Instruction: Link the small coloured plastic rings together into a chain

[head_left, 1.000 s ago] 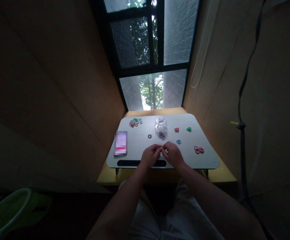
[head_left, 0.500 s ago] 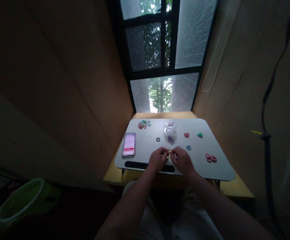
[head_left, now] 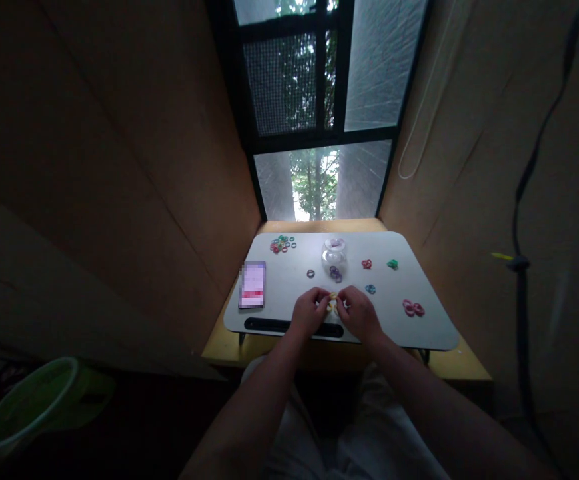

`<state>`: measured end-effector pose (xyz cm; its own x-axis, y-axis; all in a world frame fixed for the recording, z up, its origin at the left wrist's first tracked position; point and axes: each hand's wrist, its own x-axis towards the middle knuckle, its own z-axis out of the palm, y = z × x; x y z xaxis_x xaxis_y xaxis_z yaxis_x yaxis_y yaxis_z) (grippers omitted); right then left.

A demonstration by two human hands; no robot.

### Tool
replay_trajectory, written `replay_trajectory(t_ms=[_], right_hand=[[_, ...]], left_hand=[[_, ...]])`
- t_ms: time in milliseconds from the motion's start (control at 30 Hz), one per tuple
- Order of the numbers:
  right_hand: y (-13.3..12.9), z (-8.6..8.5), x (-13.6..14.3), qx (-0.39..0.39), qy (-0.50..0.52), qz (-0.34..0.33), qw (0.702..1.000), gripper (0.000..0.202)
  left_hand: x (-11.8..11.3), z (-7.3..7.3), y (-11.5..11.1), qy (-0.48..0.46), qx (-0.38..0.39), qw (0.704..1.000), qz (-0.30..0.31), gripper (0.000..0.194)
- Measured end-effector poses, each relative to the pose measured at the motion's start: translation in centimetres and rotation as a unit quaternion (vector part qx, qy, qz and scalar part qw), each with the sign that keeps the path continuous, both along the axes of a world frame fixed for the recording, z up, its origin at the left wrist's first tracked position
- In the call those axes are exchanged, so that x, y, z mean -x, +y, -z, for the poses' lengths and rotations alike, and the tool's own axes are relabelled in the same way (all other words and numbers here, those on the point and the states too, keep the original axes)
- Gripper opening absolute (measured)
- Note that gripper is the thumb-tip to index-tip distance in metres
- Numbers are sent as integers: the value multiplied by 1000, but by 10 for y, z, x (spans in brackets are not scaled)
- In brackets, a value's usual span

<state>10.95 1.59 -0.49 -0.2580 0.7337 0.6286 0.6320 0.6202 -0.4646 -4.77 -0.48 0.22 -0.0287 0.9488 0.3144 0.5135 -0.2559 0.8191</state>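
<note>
A yellow band (head_left: 334, 294) was pinched by the fingertips of the left hand (head_left: 308, 312) and of the right hand (head_left: 360, 311), which were placed near together over the near part of the white counter (head_left: 284, 279). From the hands, a clear jar (head_left: 334, 256) was seen at twelve o'clock, green bands (head_left: 393, 265) at two, pink bands (head_left: 418, 309) at three, and a phone (head_left: 252, 285) at nine.

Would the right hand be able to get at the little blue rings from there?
Most likely yes: the blue rings lie on the white table near the right hand, with nothing seen between. It seems to grip a yellow ring, though, so may need to let go first.
</note>
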Motion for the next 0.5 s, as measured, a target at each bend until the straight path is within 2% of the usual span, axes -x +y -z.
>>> replay_trajectory(t_ms=[133,267,500], right_hand=[[0,0,0,3,10,3,1000,7],[0,-1,0,7,-3,-13,1000,14],[-2,-4,0,8,-15,-19,1000,10]], left_hand=[[0,0,1,-1,6,1000,4,17],[-1,0,0,5,5,1000,5,16],[-1,0,0,17,12,1000,9,17]])
